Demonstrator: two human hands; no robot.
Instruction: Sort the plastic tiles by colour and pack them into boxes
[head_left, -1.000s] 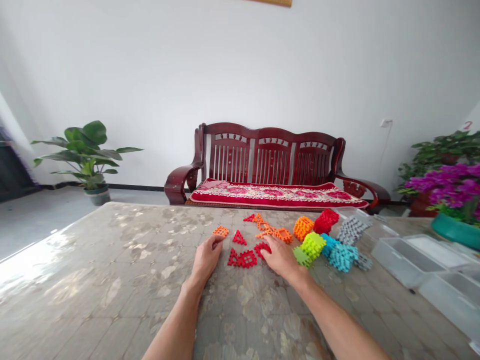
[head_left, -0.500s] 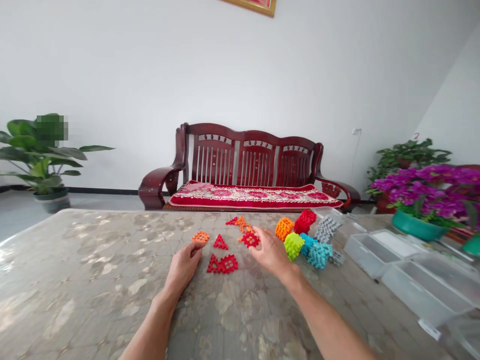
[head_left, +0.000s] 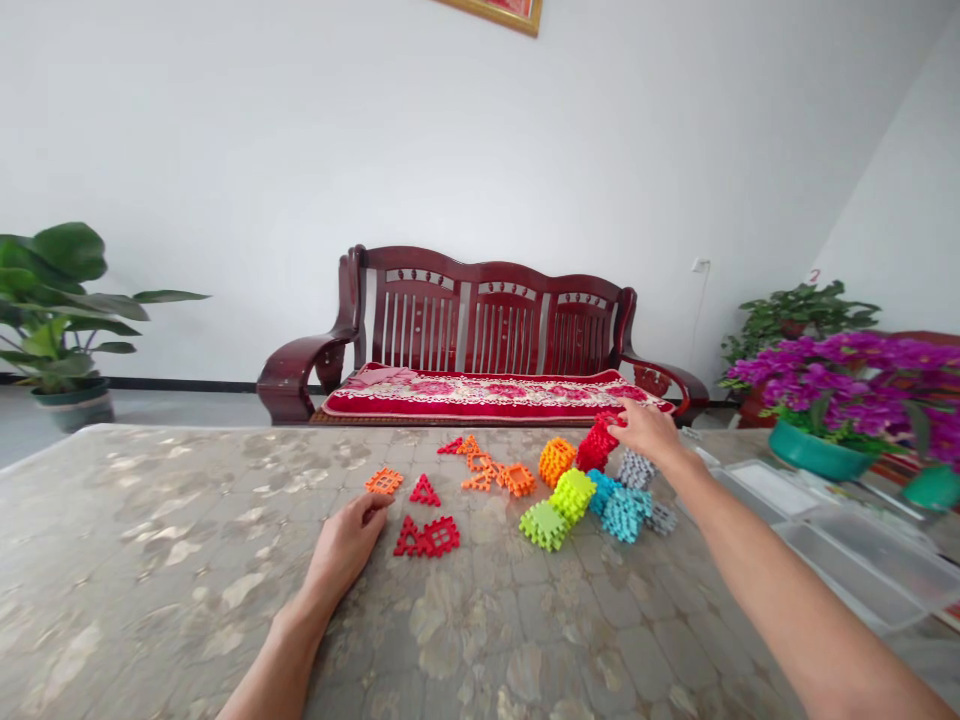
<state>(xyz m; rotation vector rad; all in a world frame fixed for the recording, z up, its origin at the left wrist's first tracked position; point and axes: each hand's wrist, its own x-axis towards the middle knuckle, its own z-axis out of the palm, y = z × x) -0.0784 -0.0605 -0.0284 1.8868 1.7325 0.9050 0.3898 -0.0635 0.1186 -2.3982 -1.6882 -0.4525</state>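
My left hand (head_left: 354, 535) rests on the table, fingers curled together beside an orange square piece (head_left: 384, 481); whether they hold anything is hidden. My right hand (head_left: 646, 432) reaches to the red stack (head_left: 596, 443), its fingertips closed at the top. A red triangle (head_left: 425, 490) lies between the orange square and an orange cluster (head_left: 491, 474). Nearer the front are joined red pieces (head_left: 426, 537). Around the red stack stand an orange stack (head_left: 556, 461), lime green pieces (head_left: 559, 508), blue pieces (head_left: 624, 508) and grey pieces (head_left: 636, 470).
Clear plastic trays (head_left: 855, 550) sit at the right of the patterned table (head_left: 225, 560), partly behind my right forearm. Purple flowers in a teal pot (head_left: 814, 450) stand behind them. A wooden bench (head_left: 495, 330) is beyond the table.
My right hand has moved right, from the red piece near the orange cluster to the red stack. The lime green stack now spreads toward the front left. The view has shifted slightly.
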